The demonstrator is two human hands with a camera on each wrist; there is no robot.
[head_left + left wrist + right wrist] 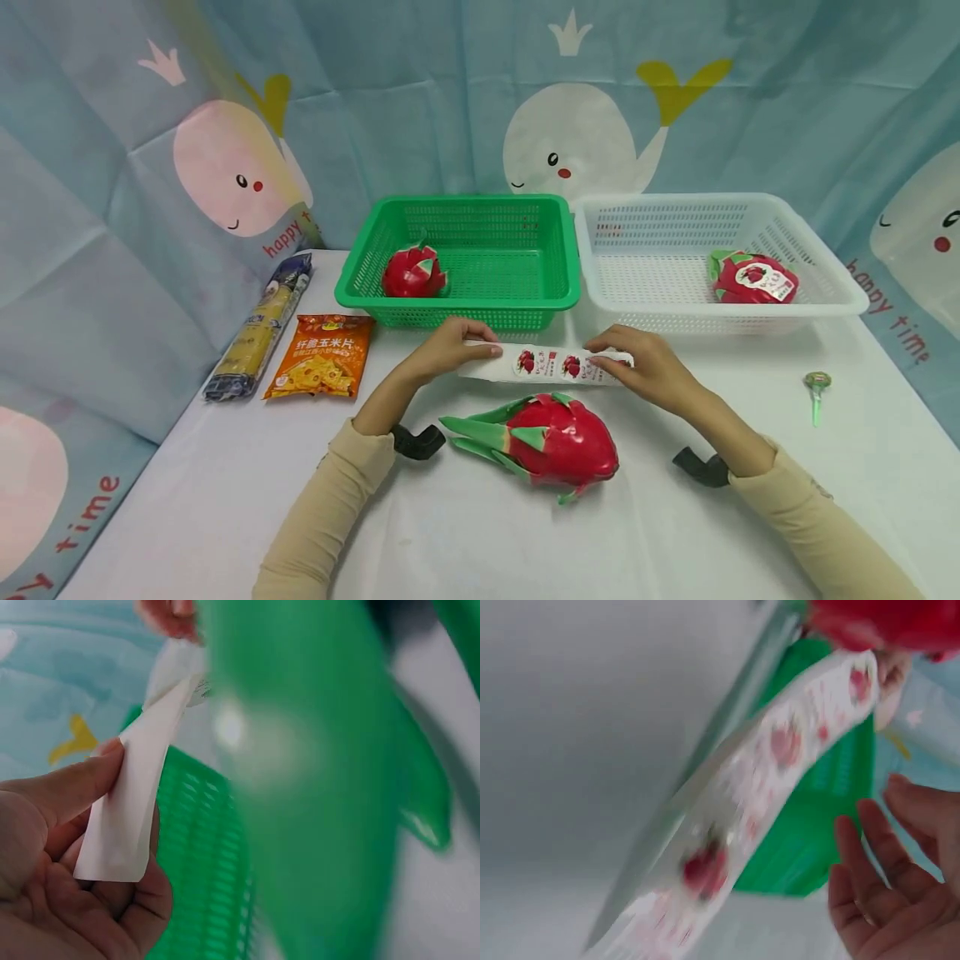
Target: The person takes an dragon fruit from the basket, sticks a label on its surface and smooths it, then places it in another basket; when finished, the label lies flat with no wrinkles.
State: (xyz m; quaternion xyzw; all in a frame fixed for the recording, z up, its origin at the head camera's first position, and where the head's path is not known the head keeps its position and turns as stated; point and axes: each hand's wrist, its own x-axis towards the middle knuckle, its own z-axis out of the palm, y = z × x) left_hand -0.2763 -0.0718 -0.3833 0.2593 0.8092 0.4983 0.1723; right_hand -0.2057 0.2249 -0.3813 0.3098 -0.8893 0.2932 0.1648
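Observation:
My left hand [453,346] pinches one end of a white strip of fruit stickers [551,364], with the thumb on one face and fingers behind. Printed red dragon fruits show along the strip [784,746]. Over its other end is my right hand [645,362]; in the right wrist view its fingers [874,859] are spread and loosely bent, apart from the strip. A large red dragon fruit [566,442] with green leaves lies on the table between my forearms. Its leaves [300,772] blur across the left wrist view.
Behind my hands stand a green basket [457,315] holding a dragon fruit [414,272] and a white basket [720,312] holding a stickered one [753,279]. An orange snack bag [321,357] and a long yellow packet [258,329] lie left, a lollipop [817,387] right.

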